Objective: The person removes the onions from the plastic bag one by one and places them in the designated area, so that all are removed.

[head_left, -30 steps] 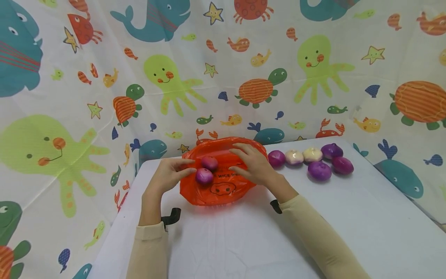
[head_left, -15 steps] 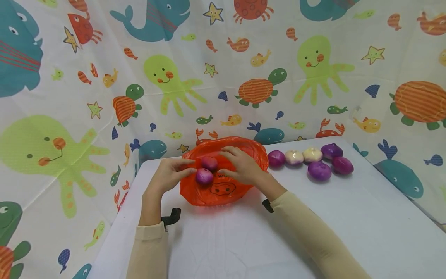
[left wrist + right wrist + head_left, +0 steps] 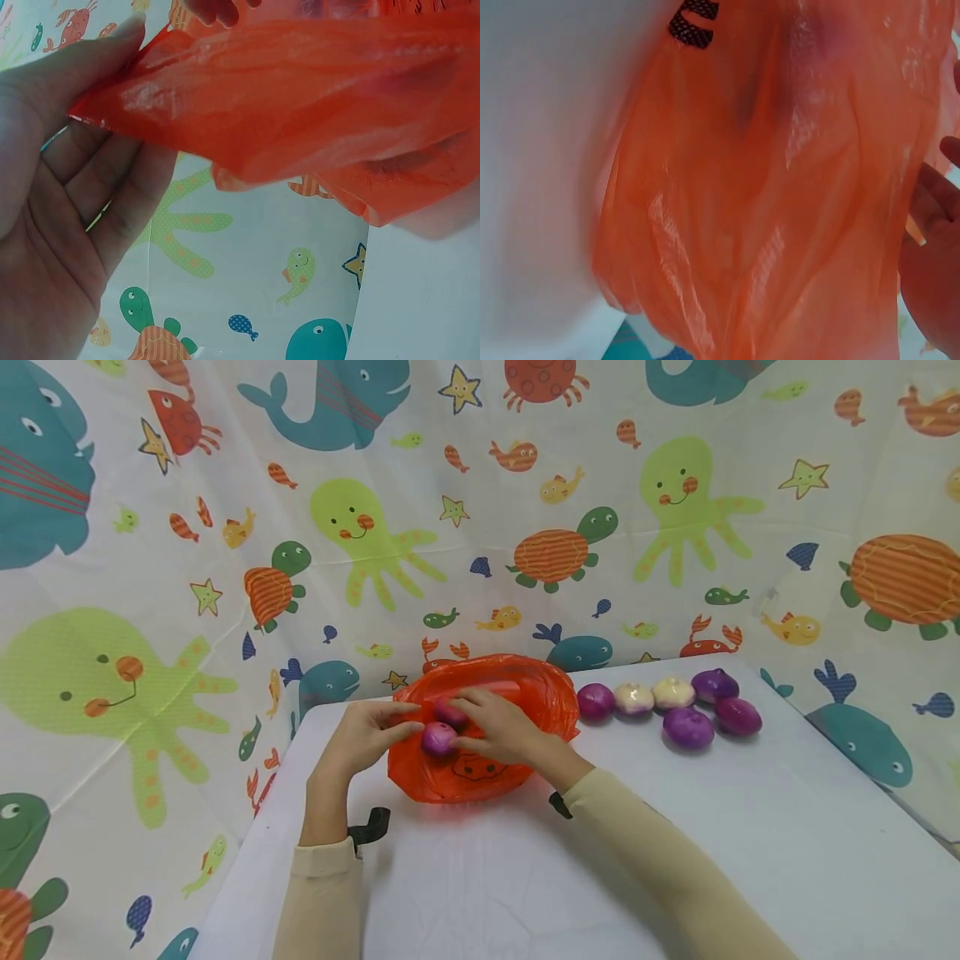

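An orange-red plastic bag point(image 3: 551, 710) with a printed face lies spread on the table, its mouth facing up. Two red onions sit inside: one in front point(image 3: 438, 739), one behind it point(image 3: 448, 712). My left hand point(image 3: 365, 735) is at the bag's left side; in the left wrist view, the bag's rim point(image 3: 150, 97) lies between thumb and fingers. My right hand point(image 3: 504, 727) reaches over the bag, fingertips at the rear onion and thumb beside the front one; whether it touches them is unclear. The bag's wall partly hides the right hand in the right wrist view.
Right of the bag lie several purple onions point(image 3: 688, 728) and two creamy-white bulbs point(image 3: 633, 698). A white cloth covers the table point(image 3: 480, 877). A curtain point(image 3: 480, 468) printed with sea animals hangs behind and to the left.
My right hand has moved left across the bag, from its right side to the two onions. My left hand, the bag and the onions have stayed in place.
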Demonstrator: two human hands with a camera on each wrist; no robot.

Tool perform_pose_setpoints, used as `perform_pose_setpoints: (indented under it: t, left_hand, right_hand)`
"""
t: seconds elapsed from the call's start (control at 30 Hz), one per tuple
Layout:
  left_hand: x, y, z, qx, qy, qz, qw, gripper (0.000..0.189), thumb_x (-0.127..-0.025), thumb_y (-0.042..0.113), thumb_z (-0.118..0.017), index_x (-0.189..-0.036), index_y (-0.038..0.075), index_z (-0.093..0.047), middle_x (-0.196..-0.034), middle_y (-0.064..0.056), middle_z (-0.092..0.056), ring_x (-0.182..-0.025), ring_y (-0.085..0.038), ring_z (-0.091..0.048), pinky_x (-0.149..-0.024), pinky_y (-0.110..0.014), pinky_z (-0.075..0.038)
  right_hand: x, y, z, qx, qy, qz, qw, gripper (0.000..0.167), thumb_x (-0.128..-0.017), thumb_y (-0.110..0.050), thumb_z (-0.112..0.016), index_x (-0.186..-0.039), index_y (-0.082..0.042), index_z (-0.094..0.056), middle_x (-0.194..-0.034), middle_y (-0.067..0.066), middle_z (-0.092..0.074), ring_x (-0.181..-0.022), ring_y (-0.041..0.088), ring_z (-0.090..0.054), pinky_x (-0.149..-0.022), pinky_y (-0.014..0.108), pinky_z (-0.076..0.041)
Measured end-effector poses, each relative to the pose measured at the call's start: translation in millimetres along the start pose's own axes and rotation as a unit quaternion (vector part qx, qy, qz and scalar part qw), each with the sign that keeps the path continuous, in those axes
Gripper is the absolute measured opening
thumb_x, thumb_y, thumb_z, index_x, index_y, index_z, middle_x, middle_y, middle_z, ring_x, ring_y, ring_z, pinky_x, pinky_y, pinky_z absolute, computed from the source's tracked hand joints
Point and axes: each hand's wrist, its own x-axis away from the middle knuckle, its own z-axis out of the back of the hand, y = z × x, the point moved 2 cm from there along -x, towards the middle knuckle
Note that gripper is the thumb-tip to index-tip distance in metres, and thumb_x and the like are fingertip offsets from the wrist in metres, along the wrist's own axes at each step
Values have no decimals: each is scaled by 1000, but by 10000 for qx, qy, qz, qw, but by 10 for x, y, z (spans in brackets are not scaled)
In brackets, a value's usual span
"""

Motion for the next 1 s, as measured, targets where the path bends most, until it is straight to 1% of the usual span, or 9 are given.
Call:
perform_pose_setpoints:
  t: [0.07,0.2,0.43,0.53,0.63,0.77,1.0]
  left_hand:
    - [0,3,1,-2,-7,8,10000,38,-94,30,-79,-128,13,-76,-110,-6,-78,-96,-22,-74,-84,-36,-65]
    - [-1,5,2,-12,2,9,10000,37,-94,31,-79,-128,15,-76,-110,-6,-78,-97,-22,-75,-83,-37,-65]
    - [-1,6,-7,-12,-17,28,10000,39,-95,31,-78,-129,13,-75,-112,-7,-77,-98,-24,-74,-83,-38,-65]
    - [-1,2,-12,-3,-18,50,10000,39,-95,31,-78,-129,13,-75,-112,-7,-77,-98,-24,-74,-83,-38,-65]
    - [0,-2,-13,25,-26,79,10000,39,-95,31,-78,-129,13,-75,-113,-7,-77,-98,-24,-74,-84,-38,-65]
    - [-3,-5,-13,6,-27,75,10000,39,-95,32,-78,-129,13,-75,-114,-7,-77,-99,-25,-74,-84,-39,-65]
    - [-11,-14,-15,-15,-31,85,10000,39,-95,33,-77,-130,14,-75,-116,-7,-76,-101,-25,-74,-84,-39,-65]
  right_hand:
    - [-14,-8,-23,-43,-70,-41,10000,65,-95,-42,-76,-152,-21,-53,-154,1,-51,-144,21,-46,-115,45,-49]
    - [-36,-21,-69,-122,-285,-166,9994,67,-96,-45,-74,-154,-22,-51,-156,0,-49,-145,20,-45,-116,45,-48]
    - [-96,-34,-172,43,-766,-342,9965,70,-97,-53,-68,-155,-18,-49,-156,3,-48,-143,23,-47,-117,47,-46]
    - [-129,-37,-212,102,-960,-480,9942,71,-97,-54,-67,-156,-20,-47,-158,2,-46,-144,23,-46,-117,48,-46]
    - [-157,-48,-242,175,-1107,-533,9923,72,-96,-55,-68,-156,-23,-46,-159,2,-45,-145,23,-45,-117,48,-47]
    - [-183,-56,-279,290,-1157,-492,9916,72,-96,-54,-69,-157,-23,-46,-160,3,-44,-146,24,-45,-116,48,-47]
    - [-215,-53,-376,607,-1218,-417,9898,73,-96,-53,-69,-158,-24,-45,-162,4,-41,-151,25,-40,-116,50,-47]
